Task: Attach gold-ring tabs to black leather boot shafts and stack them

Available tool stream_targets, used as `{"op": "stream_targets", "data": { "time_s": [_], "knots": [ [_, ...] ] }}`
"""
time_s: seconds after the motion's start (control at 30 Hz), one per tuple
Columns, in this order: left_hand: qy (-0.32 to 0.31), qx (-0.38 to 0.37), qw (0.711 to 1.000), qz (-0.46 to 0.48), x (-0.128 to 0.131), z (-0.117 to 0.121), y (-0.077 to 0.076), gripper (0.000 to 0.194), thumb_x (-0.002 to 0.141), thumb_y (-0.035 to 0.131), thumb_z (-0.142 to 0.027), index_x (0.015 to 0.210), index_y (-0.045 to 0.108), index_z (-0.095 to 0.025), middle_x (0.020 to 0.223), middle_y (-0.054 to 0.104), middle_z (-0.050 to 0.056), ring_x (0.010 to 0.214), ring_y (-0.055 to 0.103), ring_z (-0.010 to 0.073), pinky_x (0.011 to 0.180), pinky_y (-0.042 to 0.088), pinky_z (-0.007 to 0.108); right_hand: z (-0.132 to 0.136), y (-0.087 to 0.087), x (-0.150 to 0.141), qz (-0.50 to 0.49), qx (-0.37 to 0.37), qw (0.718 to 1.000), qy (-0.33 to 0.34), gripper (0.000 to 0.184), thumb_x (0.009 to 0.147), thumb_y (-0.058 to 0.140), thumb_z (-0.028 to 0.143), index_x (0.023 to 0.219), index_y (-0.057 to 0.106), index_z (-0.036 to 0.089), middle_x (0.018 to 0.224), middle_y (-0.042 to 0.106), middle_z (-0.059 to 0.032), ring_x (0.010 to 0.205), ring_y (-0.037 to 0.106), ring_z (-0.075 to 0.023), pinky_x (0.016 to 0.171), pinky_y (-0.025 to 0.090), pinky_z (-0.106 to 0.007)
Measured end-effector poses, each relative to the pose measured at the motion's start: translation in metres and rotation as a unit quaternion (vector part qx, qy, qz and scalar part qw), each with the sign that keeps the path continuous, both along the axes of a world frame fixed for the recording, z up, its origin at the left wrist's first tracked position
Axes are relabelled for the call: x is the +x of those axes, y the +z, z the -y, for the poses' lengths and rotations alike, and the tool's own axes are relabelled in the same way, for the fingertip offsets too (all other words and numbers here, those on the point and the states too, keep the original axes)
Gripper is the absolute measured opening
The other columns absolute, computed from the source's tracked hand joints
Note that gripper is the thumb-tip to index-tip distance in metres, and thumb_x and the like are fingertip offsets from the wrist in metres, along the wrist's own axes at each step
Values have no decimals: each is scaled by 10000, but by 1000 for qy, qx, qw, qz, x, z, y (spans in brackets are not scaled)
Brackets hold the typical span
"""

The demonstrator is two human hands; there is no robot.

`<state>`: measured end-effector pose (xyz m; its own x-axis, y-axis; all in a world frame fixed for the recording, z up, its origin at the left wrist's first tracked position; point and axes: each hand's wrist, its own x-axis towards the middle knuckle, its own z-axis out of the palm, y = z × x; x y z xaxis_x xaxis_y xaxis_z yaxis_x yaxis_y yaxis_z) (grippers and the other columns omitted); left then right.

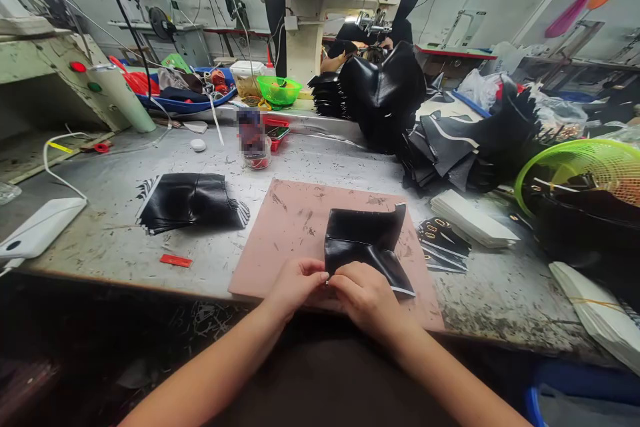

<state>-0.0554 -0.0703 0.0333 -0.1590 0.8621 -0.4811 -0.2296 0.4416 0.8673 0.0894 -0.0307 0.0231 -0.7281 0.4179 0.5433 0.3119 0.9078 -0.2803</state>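
A black leather piece [367, 230] with a crease across it and a white lower edge lies on a pinkish board [285, 227] at the table's front. My left hand [300, 283] is closed in a pinch at the piece's near left corner. Right beside it, my right hand [365, 293] is closed over the near edge, its fingertips meeting those of the left. A tiny white bit shows between the fingertips; I cannot make out what it is. Part of the near edge is hidden under my right hand.
A stack of black leather pieces [193, 200] lies left of the board, near a red strip [176, 260]. To the right are dark strips with gold rings [443, 243], white strips [473, 217] and a green basket [585, 173]. Behind stands a sewing machine [305, 47] with piled leather [383, 93].
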Motion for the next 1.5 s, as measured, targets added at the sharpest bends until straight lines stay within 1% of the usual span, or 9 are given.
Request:
{"op": "stream_targets", "data": {
  "time_s": [0.33, 0.43, 0.63, 0.8, 0.9, 1.03, 1.2, 1.37, 1.5],
  "knots": [
    [34, -7, 999, 23, 1, 2, -3, 143, 550, 661, -182, 661, 614, -105, 518, 597, -4, 482, 523, 79, 485, 392, 179, 0, -10, 0, -63, -61, 996, 5, 163, 830, 405, 75, 759, 518, 167, 744, 556, -58, 702, 479, -164, 611, 411, -292],
    [39, -13, 999, 14, 2, 1, -3, 153, 550, 652, -207, 658, 598, -114, 536, 585, -9, 491, 529, 81, 479, 390, 178, -2, -12, 4, -109, -149, 983, 15, 108, 826, 441, 120, 773, 501, 193, 837, 571, -63, 783, 520, -175, 668, 444, -316],
    [34, 21, 995, -91, -8, -2, -13, 122, 553, 622, -207, 653, 596, -141, 547, 544, -33, 514, 494, 92, 476, 389, 192, -9, -15, 27, -341, -442, 828, -60, 83, 875, 423, 307, 833, 386, 246, 642, 529, 48, 593, 547, -128, 678, 468, -336],
    [4, 72, 964, -256, -16, -1, -21, 88, 621, 565, -197, 692, 611, -173, 584, 579, -25, 585, 531, 123, 570, 400, 218, -28, -21, 73, -142, -150, 946, -251, 221, 765, 539, 436, 842, 553, 229, 685, 522, -19, 634, 494, -175, 660, 407, -339],
    [-29, 91, 925, -369, -16, 0, -21, 256, 663, 511, -186, 907, 586, -202, 563, 546, -55, 551, 527, 122, 585, 400, 220, -35, -23, 110, 19, -1, 942, -335, 308, 767, 504, 454, 585, 547, 209, 728, 553, -81, 691, 494, -218, 678, 379, -367],
    [-164, 96, 861, -471, -17, -3, -14, 429, 697, 433, -163, 1104, 552, -227, 634, 601, -30, 588, 567, 140, 615, 418, 234, -22, -16, 171, 105, -112, 909, -388, 344, 725, 502, 424, 454, 495, 213, 584, 542, -58, 562, 498, -198, 547, 385, -321],
    [-253, 79, 775, -574, -20, -21, 3, 350, 762, 373, -250, 978, 647, -243, 929, 692, 30, 854, 624, 218, 744, 450, 304, -2, 7, 209, 73, -417, 874, -238, 197, 595, 698, 346, 773, 713, 263, 710, 687, -17, 587, 601, -195, 545, 462, -273],
    [-281, 173, 717, -614, 4, -45, 17, 362, 805, 328, -289, 950, 654, -224, 886, 680, 51, 793, 621, 211, 713, 476, 314, -53, -12, 194, -28, -264, 885, -382, 216, 755, 523, 354, 717, 683, 214, 691, 657, -37, 643, 592, -198, 603, 472, -316],
    [-338, 266, 693, -578, 25, -56, 12, 408, 846, 340, -363, 1120, 593, -197, 1192, 581, 74, 1129, 499, 227, 962, 382, 350, -104, -46, 178, -90, -175, 876, -440, 252, 762, 478, 285, 920, 643, 179, 971, 598, -112, 917, 536, -244, 811, 425, -411]
  ]
}}
